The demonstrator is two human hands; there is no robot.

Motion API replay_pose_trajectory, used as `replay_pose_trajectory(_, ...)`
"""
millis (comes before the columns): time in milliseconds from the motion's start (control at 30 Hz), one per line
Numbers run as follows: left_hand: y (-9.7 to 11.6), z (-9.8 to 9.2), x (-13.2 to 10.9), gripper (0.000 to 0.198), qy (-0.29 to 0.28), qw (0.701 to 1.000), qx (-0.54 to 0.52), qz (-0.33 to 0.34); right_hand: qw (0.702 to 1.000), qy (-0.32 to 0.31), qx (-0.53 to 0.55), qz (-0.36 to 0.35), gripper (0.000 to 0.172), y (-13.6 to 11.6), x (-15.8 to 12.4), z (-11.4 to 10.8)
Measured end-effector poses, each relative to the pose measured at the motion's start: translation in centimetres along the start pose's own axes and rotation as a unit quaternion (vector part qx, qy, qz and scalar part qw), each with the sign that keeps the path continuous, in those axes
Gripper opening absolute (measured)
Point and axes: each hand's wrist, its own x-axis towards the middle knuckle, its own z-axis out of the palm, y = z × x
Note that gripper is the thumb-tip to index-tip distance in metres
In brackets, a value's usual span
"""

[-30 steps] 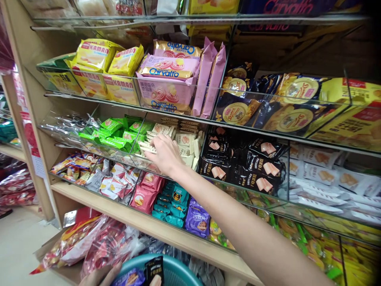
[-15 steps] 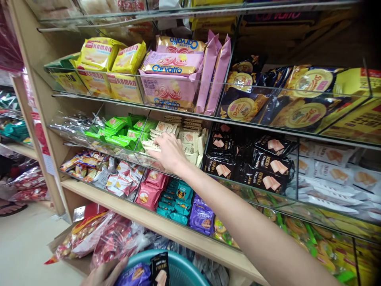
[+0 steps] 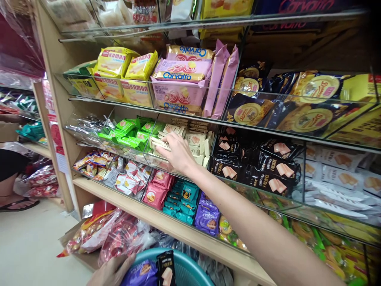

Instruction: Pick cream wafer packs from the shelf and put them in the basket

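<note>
— What did you have in front of you just then?

— A wooden shelf unit [image 3: 154, 222] with clear bins [image 3: 133, 157], largest thing in view. My right hand [image 3: 177, 153] was stretched into the middle bin of cream wafer packets [image 3: 195, 141], between the green packets [image 3: 127, 133] and the black packets [image 3: 268, 165].

— Was the hand shut on anything?

— The fingers [image 3: 166, 146] were curled onto the top packets at the bin's near left corner, touching them. Whether they had actually pinched one, I couldn't tell; the back of the hand hid the thumb.

— And the other hand?

— My left hand [image 3: 111, 272] lay spread on the rim of the teal basket [image 3: 184, 266] at the bottom, steadying it, not gripping. A purple packet [image 3: 139, 274] and a black one [image 3: 165, 272] sat inside.

— How would you have done the pick well?

— I judged it best to pinch one packet by its edge and lift straight up over the bin's front wall, so the neighbours wouldn't spill.
</note>
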Motion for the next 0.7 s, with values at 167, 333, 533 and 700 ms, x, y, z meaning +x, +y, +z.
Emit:
replay_pose_trajectory(167, 0.0, -0.2, -0.2, 0.055, 0.003, 1.0, 0.002, 0.01, 0.994, 0.049, 0.101, -0.004, 0.017, -0.1, 0.3, -0.3)
replay_pose_trajectory(333, -0.7, 0.1, 0.4, 0.052, 0.015, 0.999, 0.012, 0.027, 0.967, 0.117, 0.225, 0.028, 0.017, -0.1, 0.5, -0.9)
replay_pose_trajectory(533, 0.3, -0.1, -0.1, 0.054, 0.012, 1.0, -0.001, 0.007, 0.9, 0.145, 0.394, 0.119, 0.024, -0.7, 0.0, -1.3)
replay_pose_trajectory(700, 1.1, -0.4, -0.3, 0.055, 0.025, 0.999, 0.024, 0.022, 0.751, 0.052, 0.612, 0.242, 0.018, -3.6, -4.7, -3.6)
